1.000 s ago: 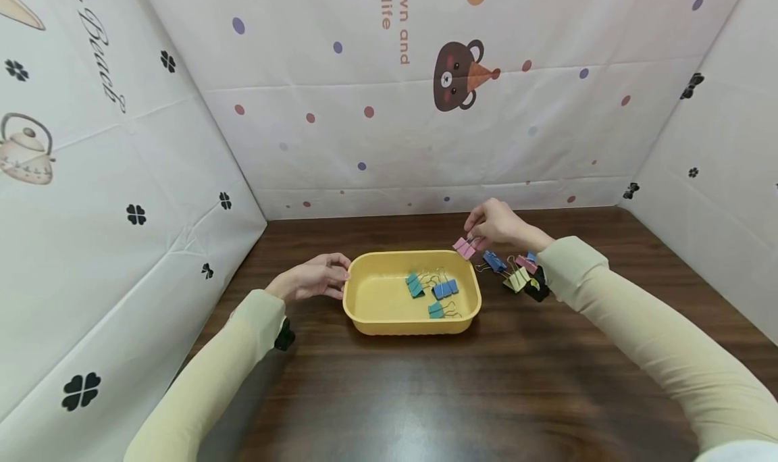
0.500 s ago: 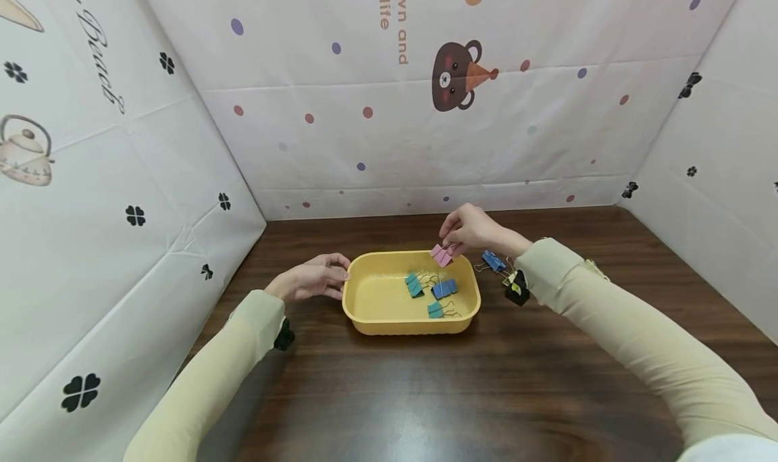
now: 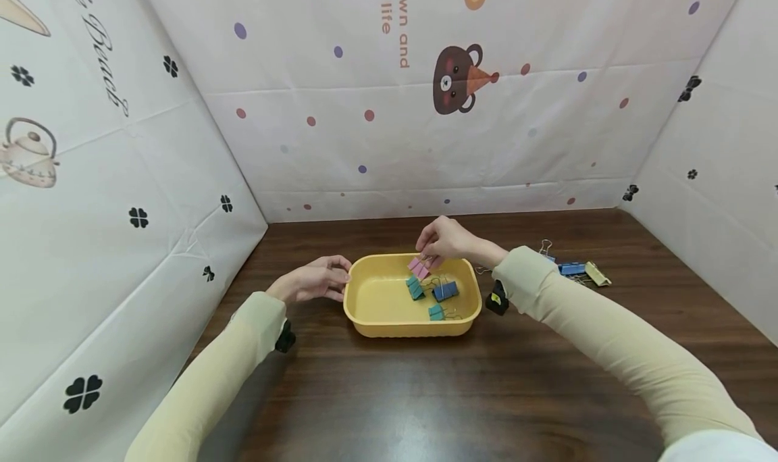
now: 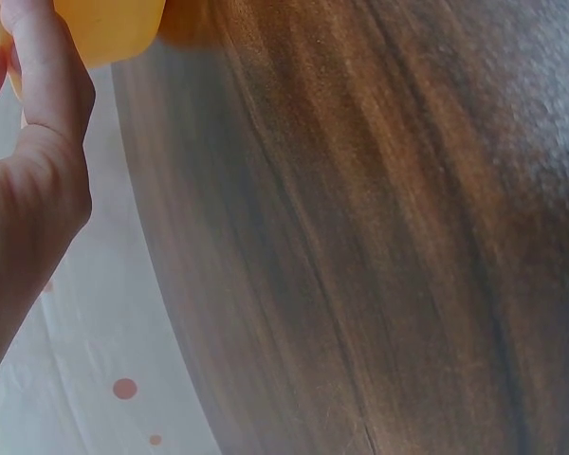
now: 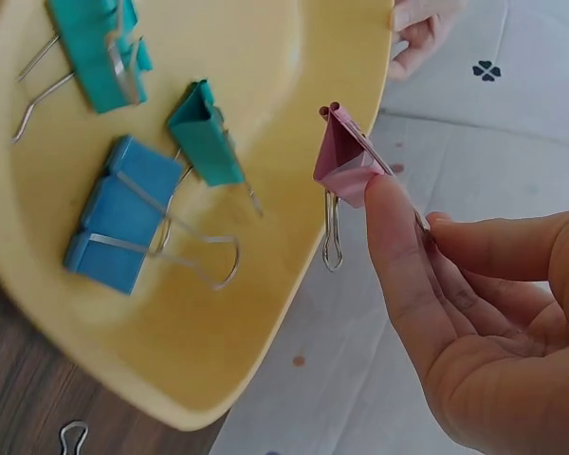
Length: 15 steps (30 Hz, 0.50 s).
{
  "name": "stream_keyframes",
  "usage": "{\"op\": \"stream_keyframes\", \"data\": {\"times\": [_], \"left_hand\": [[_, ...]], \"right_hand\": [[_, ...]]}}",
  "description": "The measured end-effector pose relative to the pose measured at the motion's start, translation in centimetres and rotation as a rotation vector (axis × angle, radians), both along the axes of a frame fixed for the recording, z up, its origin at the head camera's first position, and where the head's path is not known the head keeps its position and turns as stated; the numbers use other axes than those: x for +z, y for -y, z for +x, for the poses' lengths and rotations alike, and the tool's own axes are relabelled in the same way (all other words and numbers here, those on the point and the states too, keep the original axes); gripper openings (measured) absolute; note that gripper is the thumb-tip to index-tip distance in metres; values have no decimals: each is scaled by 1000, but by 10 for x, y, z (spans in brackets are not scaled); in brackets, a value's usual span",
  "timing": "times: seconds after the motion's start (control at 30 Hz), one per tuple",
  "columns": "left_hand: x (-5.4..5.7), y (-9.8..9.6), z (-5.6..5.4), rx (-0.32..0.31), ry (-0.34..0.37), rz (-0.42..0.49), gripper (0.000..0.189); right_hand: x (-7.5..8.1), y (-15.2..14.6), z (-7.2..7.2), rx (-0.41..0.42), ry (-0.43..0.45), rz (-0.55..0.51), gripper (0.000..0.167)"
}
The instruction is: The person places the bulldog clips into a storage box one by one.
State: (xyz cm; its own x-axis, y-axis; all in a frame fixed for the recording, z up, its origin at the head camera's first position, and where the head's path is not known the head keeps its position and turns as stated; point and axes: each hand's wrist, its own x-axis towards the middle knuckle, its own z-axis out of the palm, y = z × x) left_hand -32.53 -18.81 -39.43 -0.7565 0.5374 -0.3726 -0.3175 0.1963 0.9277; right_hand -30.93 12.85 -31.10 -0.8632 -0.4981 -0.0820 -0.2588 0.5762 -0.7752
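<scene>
The right hand [image 3: 450, 239] pinches a pink binder clip [image 3: 419, 267] by a wire handle, between thumb and fingers. In the right wrist view this pink clip [image 5: 346, 171] hangs above the tray's far side. Inside the yellow tray [image 3: 377, 328] lie two teal binder clips [image 3: 436, 312] and a blue binder clip [image 3: 446, 291], to the right of its middle. At the tray's left end, the left hand [image 3: 313, 278] holds the rim with its fingertips. Only part of that grip shows in the left wrist view, where fingers [image 4: 52, 71] meet the yellow wall.
Right of the tray, a blue clip [image 3: 571, 269] and a pale yellow clip [image 3: 598, 274] lie on the dark wood table [image 3: 389, 381]; the right sleeve [image 3: 547, 286] partly covers that pile. Patterned white sheets [image 3: 340, 144] stand behind and at both sides.
The right hand has carried the pink clip leftward, from the tray's back right corner to over its inside. Clips behind the sleeve have come into view. The left hand stays put.
</scene>
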Motion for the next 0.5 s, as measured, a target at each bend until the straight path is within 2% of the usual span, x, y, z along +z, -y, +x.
{"op": "stream_keyframes", "data": {"times": [0.27, 0.5], "left_hand": [[0, -1, 1, 4, 0, 3, 22], [-2, -1, 1, 6, -4, 22, 21]], "right_hand": [[-1, 10, 2, 13, 35, -33, 16], [-8, 18, 2, 31, 72, -41, 17]]}}
